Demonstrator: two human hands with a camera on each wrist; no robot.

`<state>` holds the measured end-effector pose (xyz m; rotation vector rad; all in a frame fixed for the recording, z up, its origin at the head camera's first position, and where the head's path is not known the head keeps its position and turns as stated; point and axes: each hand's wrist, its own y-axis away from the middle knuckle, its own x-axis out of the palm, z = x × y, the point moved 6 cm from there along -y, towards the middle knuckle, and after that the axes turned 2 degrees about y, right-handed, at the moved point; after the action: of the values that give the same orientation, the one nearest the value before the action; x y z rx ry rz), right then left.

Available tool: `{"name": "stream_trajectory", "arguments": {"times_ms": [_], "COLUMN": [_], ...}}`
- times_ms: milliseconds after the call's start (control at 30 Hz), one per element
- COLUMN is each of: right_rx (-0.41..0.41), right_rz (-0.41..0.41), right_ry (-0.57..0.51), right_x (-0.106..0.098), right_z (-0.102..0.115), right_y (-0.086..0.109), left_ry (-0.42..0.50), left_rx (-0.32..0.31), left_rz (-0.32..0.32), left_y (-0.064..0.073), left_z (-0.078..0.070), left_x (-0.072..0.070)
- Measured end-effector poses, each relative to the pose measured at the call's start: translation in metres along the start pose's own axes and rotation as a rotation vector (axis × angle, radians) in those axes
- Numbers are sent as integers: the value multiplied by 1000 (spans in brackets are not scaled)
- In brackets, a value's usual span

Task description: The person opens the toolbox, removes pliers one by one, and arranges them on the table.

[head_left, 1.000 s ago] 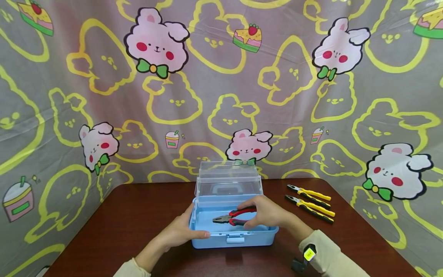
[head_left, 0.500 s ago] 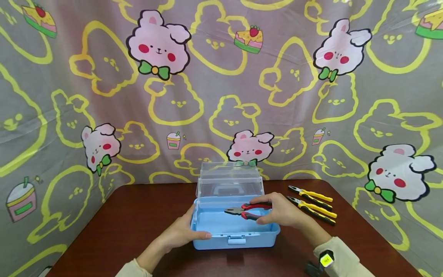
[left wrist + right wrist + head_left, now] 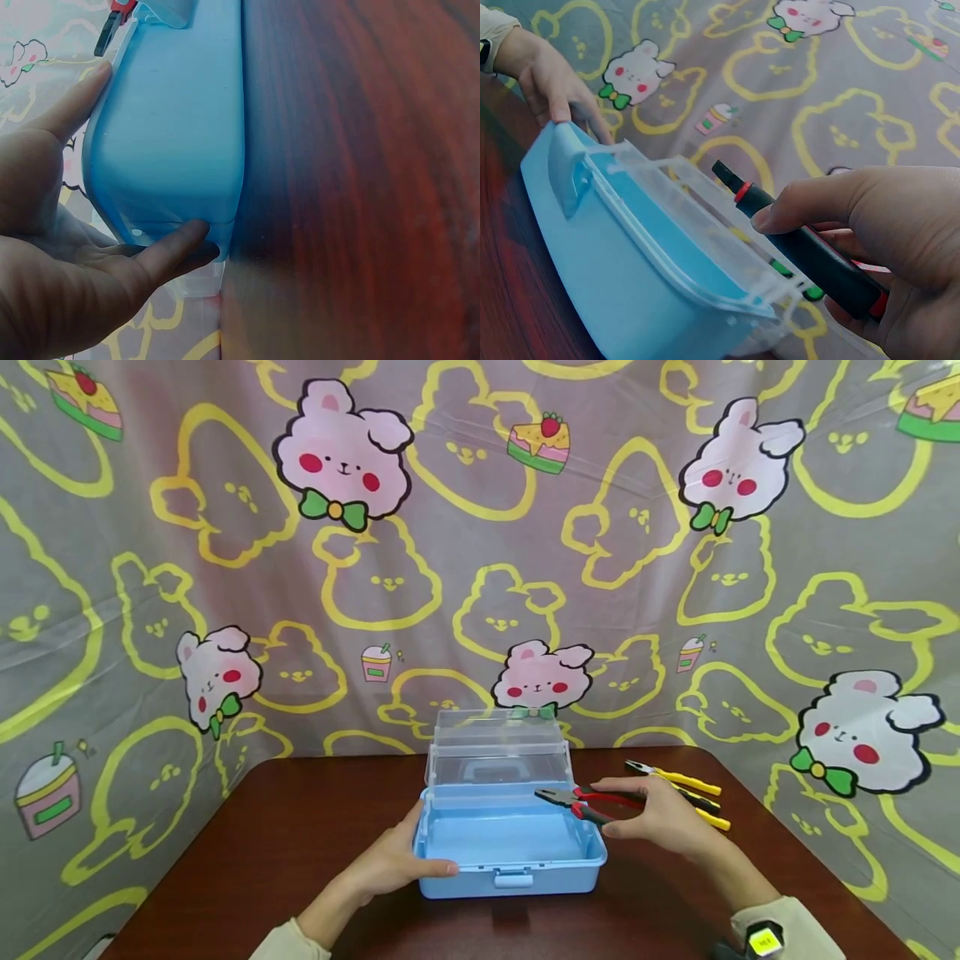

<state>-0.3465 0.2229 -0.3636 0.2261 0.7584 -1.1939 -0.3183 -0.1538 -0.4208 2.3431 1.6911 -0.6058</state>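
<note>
A light blue toolbox (image 3: 551, 882) stands on the table with its clear lid (image 3: 502, 768) raised at the back. My left hand (image 3: 386, 864) holds its left front corner, thumb at the rim and fingers against the outer side, as the left wrist view shows. Nothing lies in the visible part of the blue tray. In my right hand (image 3: 671, 818) is a pair of combination pliers (image 3: 555, 797) with red and black handles, gripped by fingers and thumb. The pliers hang over the box's right side, jaws pointing left, handles spread apart. The right wrist view shows one handle (image 3: 810, 259) closely.
To the right on the dark wood table (image 3: 322, 835) lie two yellow-and-black pliers (image 3: 686, 779), the nearer one partly hidden behind my right hand. A patterned cloth (image 3: 420, 610) hangs behind and at both sides. My right wrist bears a watch-like device (image 3: 765, 939).
My right hand has carried the red-handled pliers rightward and up, from over the middle of the tray to its right side. The left hand and the toolbox stay put.
</note>
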Motion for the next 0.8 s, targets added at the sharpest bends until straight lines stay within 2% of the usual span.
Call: {"name": "stream_trajectory", "arguments": {"times_ms": [267,400,567,800], "right_rx": [116,127,136,204], "right_rz": [-102,-139,-184,-181], "right_ry": [21,5,37,53], "right_x": [-27,-36,-47,-48], "right_z": [-22,-34,-51,-83], "right_y": [20,27,31,32], "left_ry": [17,14,5,-4], "left_rx": [8,10,7,1], "left_rz": [13,5,-5,-13], "left_y": [-1,0,0,1], "left_z": [-4,-4,-2,-2], "left_x": [3,2,1,-1]}}
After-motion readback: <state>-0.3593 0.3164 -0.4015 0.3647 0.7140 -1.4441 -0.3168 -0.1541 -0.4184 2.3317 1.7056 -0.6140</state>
